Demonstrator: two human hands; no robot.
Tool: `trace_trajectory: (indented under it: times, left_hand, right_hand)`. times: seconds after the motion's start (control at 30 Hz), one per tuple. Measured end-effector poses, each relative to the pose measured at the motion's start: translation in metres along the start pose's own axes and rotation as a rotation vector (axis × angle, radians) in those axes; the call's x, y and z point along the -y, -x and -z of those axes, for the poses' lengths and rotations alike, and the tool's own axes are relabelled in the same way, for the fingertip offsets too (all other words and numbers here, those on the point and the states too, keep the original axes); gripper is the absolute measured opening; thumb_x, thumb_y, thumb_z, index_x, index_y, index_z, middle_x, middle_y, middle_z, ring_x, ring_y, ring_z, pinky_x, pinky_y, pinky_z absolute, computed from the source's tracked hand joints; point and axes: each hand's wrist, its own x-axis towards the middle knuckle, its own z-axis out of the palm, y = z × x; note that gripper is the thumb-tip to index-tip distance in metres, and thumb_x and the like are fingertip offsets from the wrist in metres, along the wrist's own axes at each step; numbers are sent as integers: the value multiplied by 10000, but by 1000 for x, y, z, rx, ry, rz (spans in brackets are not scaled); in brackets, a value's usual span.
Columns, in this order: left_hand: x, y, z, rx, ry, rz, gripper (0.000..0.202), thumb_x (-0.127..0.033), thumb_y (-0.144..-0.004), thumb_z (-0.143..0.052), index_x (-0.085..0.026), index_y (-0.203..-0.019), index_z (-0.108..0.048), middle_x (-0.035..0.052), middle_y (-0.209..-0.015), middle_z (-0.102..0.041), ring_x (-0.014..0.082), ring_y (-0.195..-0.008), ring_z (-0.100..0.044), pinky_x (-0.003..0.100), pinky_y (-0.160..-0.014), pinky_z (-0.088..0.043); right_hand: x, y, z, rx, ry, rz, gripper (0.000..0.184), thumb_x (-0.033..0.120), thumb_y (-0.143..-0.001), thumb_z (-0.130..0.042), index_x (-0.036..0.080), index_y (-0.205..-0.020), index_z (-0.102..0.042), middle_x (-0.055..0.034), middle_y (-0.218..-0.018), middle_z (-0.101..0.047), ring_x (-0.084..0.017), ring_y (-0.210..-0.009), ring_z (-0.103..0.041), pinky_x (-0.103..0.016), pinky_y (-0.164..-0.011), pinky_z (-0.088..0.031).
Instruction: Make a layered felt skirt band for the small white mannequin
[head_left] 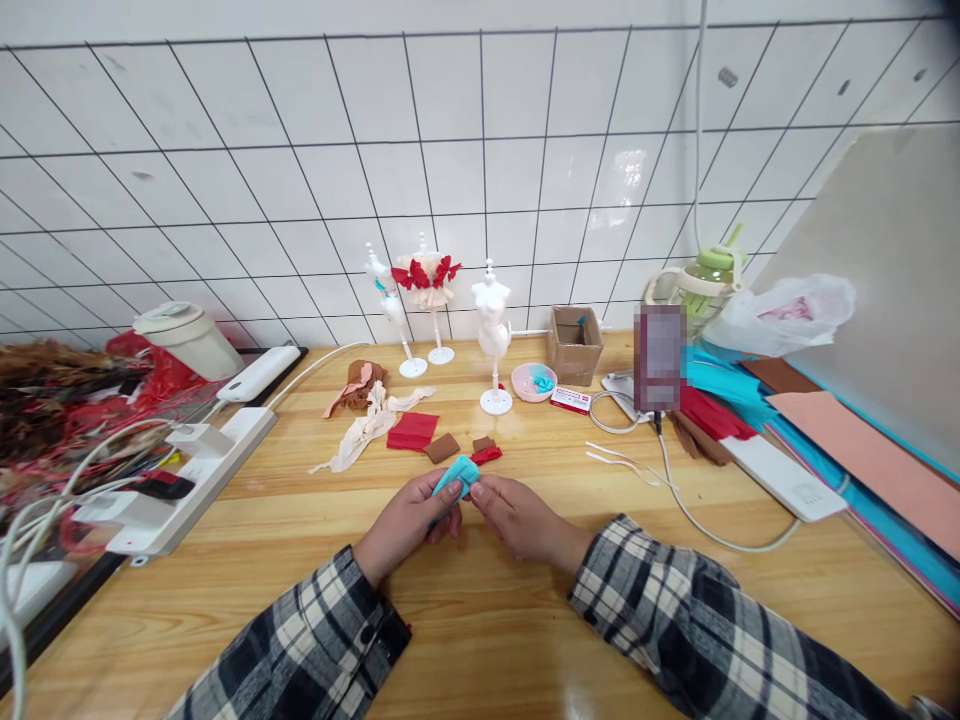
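Between my hands is a small folded piece of turquoise crepe paper (460, 473). My left hand (405, 515) grips it with the thumb on top. At its right edge the fingertips of my right hand (521, 514) are pinched together on it. Just beyond the paper lie a small red piece (487, 454) and brown pieces (442, 448). A larger red sheet (412, 431) and crumpled cream strips (365, 431) spread to the left. A bare white mini dress form (492, 315) stands straight ahead, and another form wears a cream top with red bows (425, 274).
A pink bowl (523, 388) with turquoise bits, a small box (571, 402) and a cardboard box (576, 352) stand at the back. A phone (660, 358) with a cable and paper sheets (874, 430) are on the right. A power strip (217, 470) lies left.
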Motion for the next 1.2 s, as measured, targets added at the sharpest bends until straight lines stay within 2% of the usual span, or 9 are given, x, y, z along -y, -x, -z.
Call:
trace_trajectory:
  times: [0.1,0.4,0.63,0.73,0.87,1.2]
  left_hand:
    - [-2,2,-1,4,33,11,406,-553,-844,-506,-163,-953,-535,-16,-583,-611,60,-379,-400,170,-383,-275]
    - [-3,3,-4,-3,93,8,384,-546,-846,-510,-167,-904,-530,-31,-520,-575,61,-360,-416,159,-368,-275]
    - [-3,3,-3,18,153,0,397,-553,-846,-499,-161,-898,-538,-14,-533,-596,72,-375,-453,164,-373,-284]
    - [-2,3,-3,-1,146,21,403,-557,-850,-485,-159,-876,-538,-9,-528,-600,81,-380,-472,169,-373,-281]
    - [-1,2,-3,6,104,32,419,-570,-831,-509,-156,-886,-552,-16,-528,-594,83,-387,-479,174,-389,-300]
    - [-4,1,-6,1,126,63,419,-571,-832,-496,-159,-852,-567,-11,-499,-589,86,-379,-455,175,-374,-274]
  right_hand:
    - [5,1,2,9,35,52,459,524,-954,-271,180,-750,-495,-8,-694,-497,-131,-671,-462,-251,-636,-391]
    - [7,0,2,5,4,19,427,522,-947,-288,202,-735,-476,-2,-620,-471,-146,-648,-477,-243,-576,-392]
    - [5,1,1,56,-87,-52,450,559,-940,-276,196,-768,-480,39,-529,-402,-102,-476,-392,-212,-442,-341]
    - [2,1,1,65,-146,-141,466,611,-916,-285,203,-736,-422,69,-490,-358,-72,-382,-318,-191,-348,-282]
    - [1,2,1,91,-221,-249,478,665,-879,-310,213,-743,-381,85,-478,-369,-63,-321,-322,-183,-273,-267]
    - [-1,2,0,63,-199,-221,509,700,-851,-318,209,-759,-412,73,-495,-392,-61,-330,-326,-187,-261,-273]
